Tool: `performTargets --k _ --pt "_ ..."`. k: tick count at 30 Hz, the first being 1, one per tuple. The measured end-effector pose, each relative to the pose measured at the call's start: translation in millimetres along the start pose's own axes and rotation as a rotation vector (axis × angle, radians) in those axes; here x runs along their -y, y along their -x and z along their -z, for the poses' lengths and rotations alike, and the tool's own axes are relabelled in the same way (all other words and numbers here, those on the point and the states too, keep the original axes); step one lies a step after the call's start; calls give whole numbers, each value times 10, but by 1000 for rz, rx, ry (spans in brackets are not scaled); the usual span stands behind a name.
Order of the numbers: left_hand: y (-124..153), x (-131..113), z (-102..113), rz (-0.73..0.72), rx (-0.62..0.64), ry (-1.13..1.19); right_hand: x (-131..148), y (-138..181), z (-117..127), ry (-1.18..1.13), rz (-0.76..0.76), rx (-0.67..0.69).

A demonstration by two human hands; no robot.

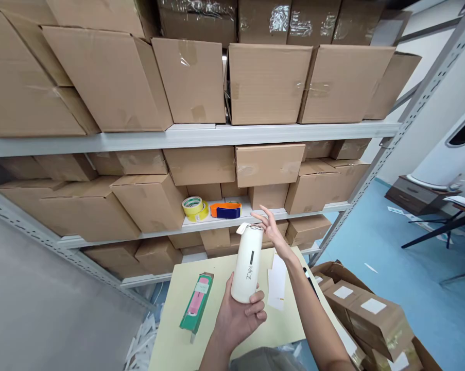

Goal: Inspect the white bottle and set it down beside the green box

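My left hand [243, 314] is wrapped round the lower part of a white bottle [247, 265] marked "NICE", holding it tilted above the table. At the bottle's top a white tab [243, 228] sticks out to the left. My right hand [271, 230] is beside the bottle's top with its fingers stretched out and apart. Whether its fingertips touch the rim, I cannot tell. On the pale yellow table [170, 337], left of the bottle, lies a long green box [196, 304] with a pink panel. White paper [276, 283] lies on the right, partly behind my right forearm.
A metal rack [251, 135] full of cardboard boxes [270, 85] stands ahead. Rolls of yellow tape [195, 208] and an orange and navy item [226, 210] sit on its middle shelf. At the right, a large open carton [334, 268] holds several smaller boxes [371, 309].
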State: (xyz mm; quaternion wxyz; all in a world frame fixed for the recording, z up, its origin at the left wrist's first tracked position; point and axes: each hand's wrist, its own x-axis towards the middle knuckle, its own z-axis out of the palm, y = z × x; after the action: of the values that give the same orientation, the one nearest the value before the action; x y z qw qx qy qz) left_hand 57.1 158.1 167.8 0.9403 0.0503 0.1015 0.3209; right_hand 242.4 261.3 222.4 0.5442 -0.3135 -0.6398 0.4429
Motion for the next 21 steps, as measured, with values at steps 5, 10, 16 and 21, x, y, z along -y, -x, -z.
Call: performTargets --k 5,10,16,21 --pt "20 -2 -20 87 -5 -54 318 -256 11 109 19 328" --pt "121 -107 89 -9 -64 -239 315 -148 -183 190 -44 154" --pt "273 -317 -26 -723 -446 -748 172 -35 -417 85 -217 -357" --pt "325 -401 -64 -1130 -737 -1140 44 91 -613 -194 -377 -389"
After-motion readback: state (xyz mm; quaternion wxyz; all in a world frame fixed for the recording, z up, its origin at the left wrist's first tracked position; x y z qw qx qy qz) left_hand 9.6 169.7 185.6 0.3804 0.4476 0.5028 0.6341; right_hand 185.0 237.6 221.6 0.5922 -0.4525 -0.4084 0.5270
